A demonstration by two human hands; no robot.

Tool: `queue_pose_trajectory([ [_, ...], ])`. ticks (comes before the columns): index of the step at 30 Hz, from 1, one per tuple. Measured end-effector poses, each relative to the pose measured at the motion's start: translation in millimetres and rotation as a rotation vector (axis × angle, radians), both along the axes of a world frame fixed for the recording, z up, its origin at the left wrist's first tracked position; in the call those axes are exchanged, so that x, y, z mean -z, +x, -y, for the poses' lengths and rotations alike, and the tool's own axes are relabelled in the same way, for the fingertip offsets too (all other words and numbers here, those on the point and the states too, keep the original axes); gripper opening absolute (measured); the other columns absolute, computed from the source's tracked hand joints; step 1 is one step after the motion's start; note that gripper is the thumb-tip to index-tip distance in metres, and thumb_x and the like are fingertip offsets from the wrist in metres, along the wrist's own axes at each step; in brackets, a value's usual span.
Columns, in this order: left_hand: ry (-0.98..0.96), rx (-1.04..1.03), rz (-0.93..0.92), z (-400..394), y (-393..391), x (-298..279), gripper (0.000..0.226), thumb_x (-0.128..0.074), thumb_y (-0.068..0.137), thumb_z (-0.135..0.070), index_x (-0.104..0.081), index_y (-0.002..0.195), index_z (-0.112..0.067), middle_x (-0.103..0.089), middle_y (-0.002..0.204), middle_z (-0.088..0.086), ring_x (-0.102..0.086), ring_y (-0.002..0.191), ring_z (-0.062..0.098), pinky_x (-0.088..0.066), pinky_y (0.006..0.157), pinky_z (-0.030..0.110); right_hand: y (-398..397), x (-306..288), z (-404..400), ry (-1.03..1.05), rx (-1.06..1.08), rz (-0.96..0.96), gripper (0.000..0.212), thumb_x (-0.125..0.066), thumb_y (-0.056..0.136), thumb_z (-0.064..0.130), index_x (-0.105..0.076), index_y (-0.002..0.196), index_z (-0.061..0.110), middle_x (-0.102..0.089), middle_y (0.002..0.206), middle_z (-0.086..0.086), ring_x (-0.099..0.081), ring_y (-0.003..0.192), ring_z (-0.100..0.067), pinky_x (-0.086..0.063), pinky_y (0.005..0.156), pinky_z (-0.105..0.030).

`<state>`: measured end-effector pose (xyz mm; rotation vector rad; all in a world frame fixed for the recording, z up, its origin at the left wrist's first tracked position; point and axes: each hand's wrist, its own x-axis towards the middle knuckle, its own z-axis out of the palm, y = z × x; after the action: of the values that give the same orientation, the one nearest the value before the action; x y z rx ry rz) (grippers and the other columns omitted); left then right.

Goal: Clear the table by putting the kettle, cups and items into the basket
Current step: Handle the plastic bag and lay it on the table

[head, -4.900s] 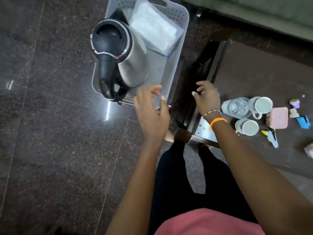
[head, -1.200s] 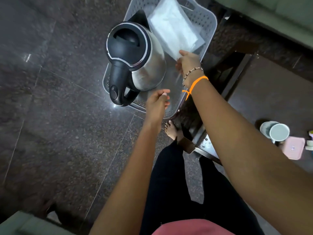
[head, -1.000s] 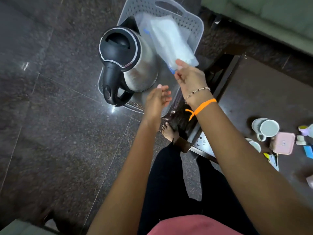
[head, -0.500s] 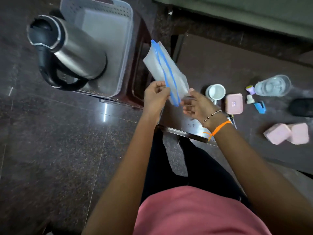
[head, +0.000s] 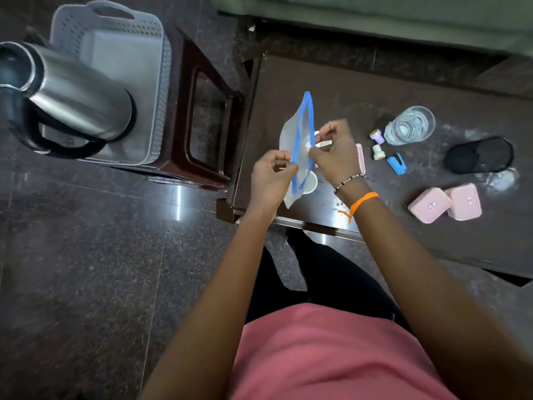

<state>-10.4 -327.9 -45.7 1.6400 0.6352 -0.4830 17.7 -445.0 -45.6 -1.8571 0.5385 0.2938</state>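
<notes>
From the head view, both hands hold the zip bag (head: pixel 300 145) over the desk (head: pixel 331 82). The left hand (head: pixel 271 176) pinches one side of its blue top and the right hand (head: pixel 336 151) pinches the other. The bag's long side runs away from the person. The small things lie on the desk to the right, nearer the right hand. The kettle (head: pixel 72 93) sits in the basket (head: pixel 138 33), far left.

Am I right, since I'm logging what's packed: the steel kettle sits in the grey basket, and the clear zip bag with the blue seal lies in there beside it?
Not quite. The steel kettle does sit in the grey perforated basket, but the clear zip bag with the blue seal is out of it, held over the dark table between both hands, left and right, as the head view shows.
</notes>
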Motion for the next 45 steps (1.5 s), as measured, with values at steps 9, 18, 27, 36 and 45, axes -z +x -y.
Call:
queue_pose_trajectory([
  [9, 0.071, -0.283, 0.093, 12.2, 1.3, -8.2, 0.016, -0.052, 0.084, -0.005, -0.058, 0.086, -0.020, -0.062, 0.088, 0.003, -0.059, 0.083, 0.016, -0.051, 0.085, 0.038, -3.9, -26.4, 26.5, -0.739, -0.324, 0.091, 0.036, -0.045, 0.078, -0.006, -0.066, 0.098, 0.014, -0.047, 0.115, -0.014, -0.051, 0.099, -0.028, -0.043, 0.064, -0.035],
  [18, 0.130, -0.048, 0.245, 32.1, -7.3, -8.3, 0.019, -0.049, 0.090, -0.005, -0.060, 0.095, -0.019, -0.060, 0.081, -0.010, -0.056, 0.071, -0.007, -0.048, 0.069, 0.012, 15.2, -25.7, 18.0, -0.138, -0.336, -0.224, 0.026, -0.043, 0.087, -0.004, -0.069, 0.085, -0.001, -0.068, 0.093, -0.018, -0.063, 0.098, -0.027, -0.051, 0.095, -0.035],
  [27, 0.072, 0.254, 0.339, 35.9, -26.9, -15.7, 0.018, -0.063, 0.081, -0.007, -0.064, 0.082, -0.025, -0.062, 0.076, -0.019, -0.057, 0.075, 0.001, -0.046, 0.082, 0.021, 1.9, -4.4, 33.6, 0.900, 0.059, -0.328, 0.041, -0.033, 0.099, 0.008, -0.042, 0.138, 0.014, -0.054, 0.129, -0.006, -0.052, 0.115, -0.024, -0.048, 0.091, -0.032],
  [36, 0.465, -0.019, 0.615, -7.3, -2.8, -44.1, 0.027, -0.054, 0.086, -0.017, -0.057, 0.113, -0.018, -0.054, 0.104, -0.006, -0.053, 0.095, 0.007, -0.041, 0.084, 0.016, -12.3, 9.7, 50.1, 1.660, -0.243, -0.400, 0.072, -0.045, 0.085, 0.057, -0.020, 0.147, 0.031, -0.018, 0.157, 0.003, -0.041, 0.134, -0.040, -0.036, 0.101, -0.066],
  [45, -0.221, 0.020, -0.034, -53.3, 12.2, -19.5, 0.017, -0.046, 0.097, -0.026, -0.061, 0.089, -0.022, -0.068, 0.100, -0.003, -0.066, 0.089, 0.014, -0.056, 0.075, 0.039, 0.6, 16.1, 53.3, 0.712, -0.155, -0.406, 0.040, -0.047, 0.093, 0.016, -0.048, 0.132, 0.010, -0.066, 0.114, -0.005, -0.059, 0.120, -0.026, -0.056, 0.080, -0.028],
])
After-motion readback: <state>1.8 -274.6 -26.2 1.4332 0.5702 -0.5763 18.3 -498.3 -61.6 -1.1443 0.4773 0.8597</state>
